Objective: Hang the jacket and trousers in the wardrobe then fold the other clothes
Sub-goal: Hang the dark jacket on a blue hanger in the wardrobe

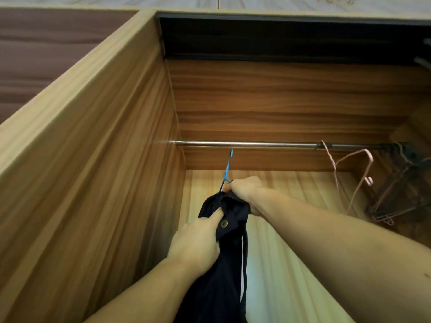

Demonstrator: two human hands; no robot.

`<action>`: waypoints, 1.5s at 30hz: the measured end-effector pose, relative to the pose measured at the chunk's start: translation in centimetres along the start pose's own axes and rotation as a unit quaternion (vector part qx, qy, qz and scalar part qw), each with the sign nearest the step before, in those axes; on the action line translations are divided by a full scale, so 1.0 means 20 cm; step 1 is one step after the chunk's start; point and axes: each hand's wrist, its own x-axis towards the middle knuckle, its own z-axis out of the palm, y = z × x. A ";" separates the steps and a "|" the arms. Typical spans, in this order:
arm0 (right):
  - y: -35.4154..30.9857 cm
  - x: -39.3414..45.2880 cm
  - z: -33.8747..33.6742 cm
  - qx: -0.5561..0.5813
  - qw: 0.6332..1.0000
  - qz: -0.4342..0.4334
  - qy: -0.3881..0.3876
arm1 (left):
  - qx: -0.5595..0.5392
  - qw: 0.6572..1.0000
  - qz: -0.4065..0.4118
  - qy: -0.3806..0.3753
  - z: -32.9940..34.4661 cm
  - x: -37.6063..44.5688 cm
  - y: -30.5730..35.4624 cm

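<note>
Both forearms reach up from bottom of frame into the wardrobe [130,141], w/ left hand [198,243] gripping the dark garment [224,264] near its brass button [224,224], thumb pressed on the cloth. Right hand [245,190] has fingers curled round the garment's top edge & the base of a blue hanger [227,169]; hook tip sits just below the metal rail [256,143], not touching. Garment hangs down between the arms; can't tell if jacket or trousers. Pink hanger [345,173] & dark hangers [401,190] hang on rail far right.

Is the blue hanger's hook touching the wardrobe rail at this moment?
Apart. The head view shows the blue hanger's hook just below the rail, with wood panel visible between them.
</note>
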 end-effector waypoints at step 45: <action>-0.21 0.44 -0.14 -0.225 0.959 -0.005 -0.172 | -0.242 0.970 0.018 0.002 0.17 0.55 -0.02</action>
